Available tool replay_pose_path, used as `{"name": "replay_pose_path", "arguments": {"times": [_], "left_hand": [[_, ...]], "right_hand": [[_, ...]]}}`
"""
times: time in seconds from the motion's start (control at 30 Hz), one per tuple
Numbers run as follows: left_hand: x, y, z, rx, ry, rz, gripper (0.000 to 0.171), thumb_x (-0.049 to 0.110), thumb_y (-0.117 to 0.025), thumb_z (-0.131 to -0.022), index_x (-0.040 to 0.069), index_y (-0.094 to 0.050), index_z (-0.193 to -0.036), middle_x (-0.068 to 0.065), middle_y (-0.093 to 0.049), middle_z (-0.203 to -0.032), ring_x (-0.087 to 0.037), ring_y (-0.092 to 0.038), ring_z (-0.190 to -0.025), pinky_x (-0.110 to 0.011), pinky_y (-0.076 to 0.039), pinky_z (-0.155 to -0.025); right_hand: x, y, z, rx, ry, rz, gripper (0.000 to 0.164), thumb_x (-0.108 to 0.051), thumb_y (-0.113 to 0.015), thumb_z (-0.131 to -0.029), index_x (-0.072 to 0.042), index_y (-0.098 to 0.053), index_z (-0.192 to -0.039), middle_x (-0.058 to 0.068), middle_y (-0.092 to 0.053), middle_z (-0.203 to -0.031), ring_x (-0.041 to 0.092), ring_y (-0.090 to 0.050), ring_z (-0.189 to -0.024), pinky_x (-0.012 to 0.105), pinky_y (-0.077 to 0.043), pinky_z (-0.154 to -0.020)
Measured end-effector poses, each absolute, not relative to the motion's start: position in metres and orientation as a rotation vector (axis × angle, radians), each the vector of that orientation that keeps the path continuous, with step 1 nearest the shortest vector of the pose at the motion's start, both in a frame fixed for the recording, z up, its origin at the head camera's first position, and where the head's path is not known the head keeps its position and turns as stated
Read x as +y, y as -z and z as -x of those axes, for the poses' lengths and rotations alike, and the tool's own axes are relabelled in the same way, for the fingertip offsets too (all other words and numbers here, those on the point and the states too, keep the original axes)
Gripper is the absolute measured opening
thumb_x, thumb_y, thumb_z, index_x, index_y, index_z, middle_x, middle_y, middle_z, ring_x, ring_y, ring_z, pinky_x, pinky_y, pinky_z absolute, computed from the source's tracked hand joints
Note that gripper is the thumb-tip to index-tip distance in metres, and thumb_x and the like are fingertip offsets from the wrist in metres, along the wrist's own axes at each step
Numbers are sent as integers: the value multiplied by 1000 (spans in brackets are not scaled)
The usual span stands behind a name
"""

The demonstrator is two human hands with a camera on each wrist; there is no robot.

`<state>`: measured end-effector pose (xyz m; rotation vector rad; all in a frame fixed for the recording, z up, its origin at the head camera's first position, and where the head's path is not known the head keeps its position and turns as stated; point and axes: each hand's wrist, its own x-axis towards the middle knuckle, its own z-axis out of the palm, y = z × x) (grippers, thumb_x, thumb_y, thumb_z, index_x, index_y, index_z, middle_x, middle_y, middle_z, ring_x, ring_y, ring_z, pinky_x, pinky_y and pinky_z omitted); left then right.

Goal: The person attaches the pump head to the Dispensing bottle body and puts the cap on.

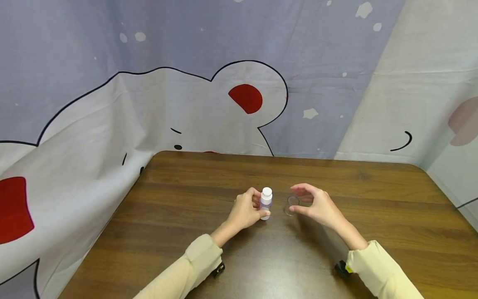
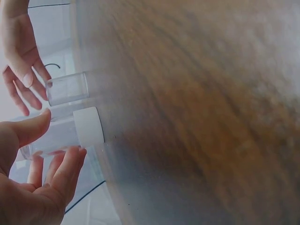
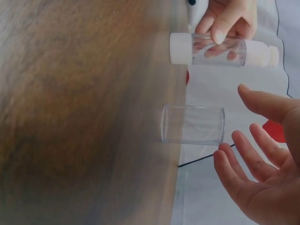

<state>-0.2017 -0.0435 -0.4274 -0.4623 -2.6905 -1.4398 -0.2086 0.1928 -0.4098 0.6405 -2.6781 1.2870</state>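
Observation:
Upright in my left hand is a small clear bottle with a white base and a white cap. The thumb lies along one side of it and the fingers curl round the other. To the right of the bottle, a clear cylindrical cup stands on the table. My right hand hovers close around the cup's upper rim, thumb and fingers spread. In the right wrist view a gap shows between those fingertips and most of the cup.
The brown wooden table reaches to a printed curtain at the back and left. A dark strap piece shows under the left sleeve, another dark device by the right cuff.

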Motion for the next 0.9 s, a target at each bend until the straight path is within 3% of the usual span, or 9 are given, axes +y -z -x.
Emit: {"name": "replay_pose_path", "arguments": {"times": [0.5,0.9], "left_hand": [[-44,427,201,-2694,1441,464,47,10,-85,-71,-3,-57,-107,-14,-69,-94,-23,-69,-82,-22,-58,-70],[-43,427,201,-2690,1453,453,47,9,-85,-70,-3,-57,-106,-14,-69,-93,-22,-69,-82,-21,-57,-69]], "right_hand": [[192,416,215,-2711,-1376,-629,53,-5,-84,-70,2,-59,-117,21,-65,-117,32,-64,-102,37,-57,-88],[193,421,217,-2746,-1367,-621,55,-8,-85,-70,3,-58,-117,20,-65,-112,32,-63,-103,38,-57,-87]]}}
